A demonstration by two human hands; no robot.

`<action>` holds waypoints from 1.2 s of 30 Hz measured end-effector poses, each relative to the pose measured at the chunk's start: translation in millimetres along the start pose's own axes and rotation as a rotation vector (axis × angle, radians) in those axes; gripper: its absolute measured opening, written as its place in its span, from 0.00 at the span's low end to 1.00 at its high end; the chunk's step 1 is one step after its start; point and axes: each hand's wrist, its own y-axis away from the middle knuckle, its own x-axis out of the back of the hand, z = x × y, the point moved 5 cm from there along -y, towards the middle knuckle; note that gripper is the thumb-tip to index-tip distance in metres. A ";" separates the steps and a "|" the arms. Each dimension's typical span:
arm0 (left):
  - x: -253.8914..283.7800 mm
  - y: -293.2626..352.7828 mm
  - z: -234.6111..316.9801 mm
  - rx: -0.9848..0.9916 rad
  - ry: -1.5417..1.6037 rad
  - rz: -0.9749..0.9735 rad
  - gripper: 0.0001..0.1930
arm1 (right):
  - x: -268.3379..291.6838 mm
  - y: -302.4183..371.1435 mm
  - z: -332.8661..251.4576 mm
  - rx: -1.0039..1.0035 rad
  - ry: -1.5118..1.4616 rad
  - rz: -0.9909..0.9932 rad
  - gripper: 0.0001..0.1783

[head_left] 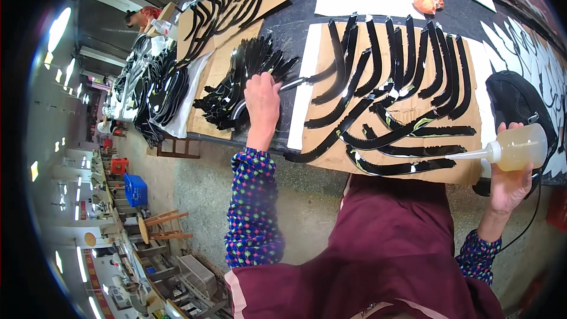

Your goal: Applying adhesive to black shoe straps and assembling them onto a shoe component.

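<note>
I see the right hand, fingers curled round a smooth, pointy bottle; left hand over jagged strips, pinching I can't tell.

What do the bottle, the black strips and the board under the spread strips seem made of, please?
Bottle: probably plastic, judging by its smooth, translucent body. Strips: perhaps fabric or rubber, black with jagged edges; hard to tell. Board: likely cardboard, from its matt, paper-like brown surface.
</note>
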 end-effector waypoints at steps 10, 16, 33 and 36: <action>23.7 28.5 -5.1 0.265 0.324 -0.106 0.08 | 12.5 3.4 -7.7 -0.006 -0.045 -0.010 0.48; 36.9 24.5 -47.0 0.468 0.599 0.051 0.14 | 9.8 4.4 -4.2 -0.017 -0.052 -0.016 0.47; 32.1 29.1 -46.3 0.537 0.707 -0.328 0.16 | -5.3 10.8 5.4 -0.059 -0.035 -0.035 0.49; 43.0 31.6 -45.1 0.666 0.974 -0.395 0.16 | -4.9 10.8 6.6 -0.063 -0.039 -0.047 0.49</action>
